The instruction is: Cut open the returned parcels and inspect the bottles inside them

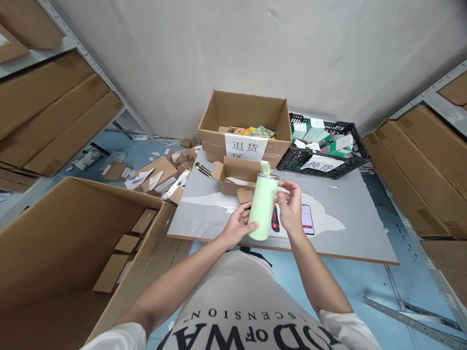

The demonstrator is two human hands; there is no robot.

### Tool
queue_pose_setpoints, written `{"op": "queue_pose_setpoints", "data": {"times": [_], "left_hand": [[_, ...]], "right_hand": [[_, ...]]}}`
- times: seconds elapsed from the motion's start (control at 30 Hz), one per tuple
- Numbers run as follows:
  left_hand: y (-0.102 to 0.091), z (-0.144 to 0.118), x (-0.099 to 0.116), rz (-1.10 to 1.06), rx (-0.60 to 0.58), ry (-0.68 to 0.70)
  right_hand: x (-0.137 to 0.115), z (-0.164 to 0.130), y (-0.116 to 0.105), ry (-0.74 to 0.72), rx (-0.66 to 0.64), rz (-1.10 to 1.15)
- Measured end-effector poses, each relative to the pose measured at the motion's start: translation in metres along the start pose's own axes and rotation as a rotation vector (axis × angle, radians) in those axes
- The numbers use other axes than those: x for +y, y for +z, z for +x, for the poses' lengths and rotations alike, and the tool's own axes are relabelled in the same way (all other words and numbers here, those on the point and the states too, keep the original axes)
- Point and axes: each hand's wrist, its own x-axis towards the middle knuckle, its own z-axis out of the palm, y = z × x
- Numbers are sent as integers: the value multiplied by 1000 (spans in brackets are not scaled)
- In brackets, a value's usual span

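A large open cardboard carton (73, 243) stands on the floor left of the hands. The grey table (357, 223) stretches beyond and to the right of them. At its far edge sit a cardboard box (244, 121) with a paper label and, right of it, a black plastic crate (324, 160) of small boxes. A pale green tumbler (263, 206) is held upright above the table's near edge: the left hand (237, 226) closes around its base, the right hand (290, 204) grips near its lid. A phone (307, 219) lies just right of the right hand.

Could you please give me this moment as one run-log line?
left hand: grips green bottle base | right hand: at its top | below: grey table, phone
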Motion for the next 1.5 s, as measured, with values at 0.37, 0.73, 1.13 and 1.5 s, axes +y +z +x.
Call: {"op": "queue_pose_setpoints", "data": {"times": [0.37, 0.73, 1.13, 1.5], "left_hand": [[2, -7, -1, 105, 94, 84], [-13, -17, -5, -620, -523, -558], [-10, -16, -1, -526, -319, -365], [-8, -3, 11, 44, 118, 43]], "right_hand": [[-2, 14, 6, 205, -55, 268], [15, 1, 18, 328, -185, 562], [13, 6, 16, 282, -136, 477], [-16, 10, 9, 34, -52, -43]]}}
